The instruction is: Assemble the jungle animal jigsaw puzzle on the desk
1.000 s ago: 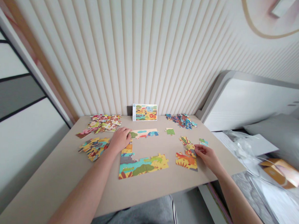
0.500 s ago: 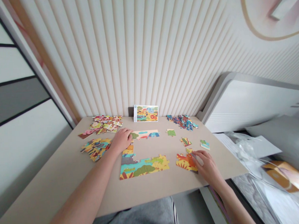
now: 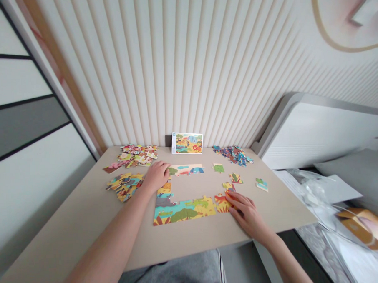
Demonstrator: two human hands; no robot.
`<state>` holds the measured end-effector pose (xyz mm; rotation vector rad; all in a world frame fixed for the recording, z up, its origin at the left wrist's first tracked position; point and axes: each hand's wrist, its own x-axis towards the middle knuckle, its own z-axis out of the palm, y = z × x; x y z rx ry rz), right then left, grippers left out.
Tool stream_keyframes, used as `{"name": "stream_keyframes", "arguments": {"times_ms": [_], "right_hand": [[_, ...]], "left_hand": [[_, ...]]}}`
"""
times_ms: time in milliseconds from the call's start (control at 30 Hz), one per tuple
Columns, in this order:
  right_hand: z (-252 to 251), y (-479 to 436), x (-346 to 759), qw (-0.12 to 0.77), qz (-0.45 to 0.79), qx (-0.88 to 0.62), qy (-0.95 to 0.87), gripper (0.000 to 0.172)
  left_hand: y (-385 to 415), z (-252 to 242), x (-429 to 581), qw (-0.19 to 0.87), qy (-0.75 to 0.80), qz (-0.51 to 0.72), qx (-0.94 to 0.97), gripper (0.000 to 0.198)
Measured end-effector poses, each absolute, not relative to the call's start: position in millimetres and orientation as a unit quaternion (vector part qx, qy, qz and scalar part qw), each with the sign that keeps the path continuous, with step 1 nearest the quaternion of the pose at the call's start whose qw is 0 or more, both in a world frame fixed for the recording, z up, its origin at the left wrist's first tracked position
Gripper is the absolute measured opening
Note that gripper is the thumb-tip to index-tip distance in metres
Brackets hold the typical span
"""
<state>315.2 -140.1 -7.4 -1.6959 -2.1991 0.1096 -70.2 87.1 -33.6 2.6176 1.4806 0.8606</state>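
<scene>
A partly joined jigsaw (image 3: pixel 179 208) with a colourful animal scene lies on the beige table (image 3: pixel 187 237). My left hand (image 3: pixel 156 176) rests on its upper left corner, fingers curled down on the pieces. My right hand (image 3: pixel 245 212) lies flat with fingers stretched out, pressing an orange-and-yellow joined chunk (image 3: pixel 222 202) against the jigsaw's right end. A top strip (image 3: pixel 187 170) with blue shapes lies beside my left hand.
Loose piece piles sit at the back left (image 3: pixel 135 154), left (image 3: pixel 123 186) and back right (image 3: pixel 231 153). A reference picture card (image 3: pixel 187 143) leans on the ribbed wall. Single pieces (image 3: pixel 218 168) (image 3: pixel 236 178) (image 3: pixel 261 184) lie to the right. A bed with papers stands to the right.
My right hand has slid the orange chunk leftward across the table until it meets the jigsaw's right end. My left hand has stayed in place.
</scene>
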Motion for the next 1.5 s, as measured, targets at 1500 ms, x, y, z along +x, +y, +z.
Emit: {"name": "stream_keyframes", "arguments": {"times_ms": [1500], "right_hand": [[3.8,-139.6,287.1,0.17,0.053,-0.451,-0.875,0.036]], "left_hand": [[-147.4,16.2,15.3,0.093,0.33,0.223,0.913,0.033]]}}
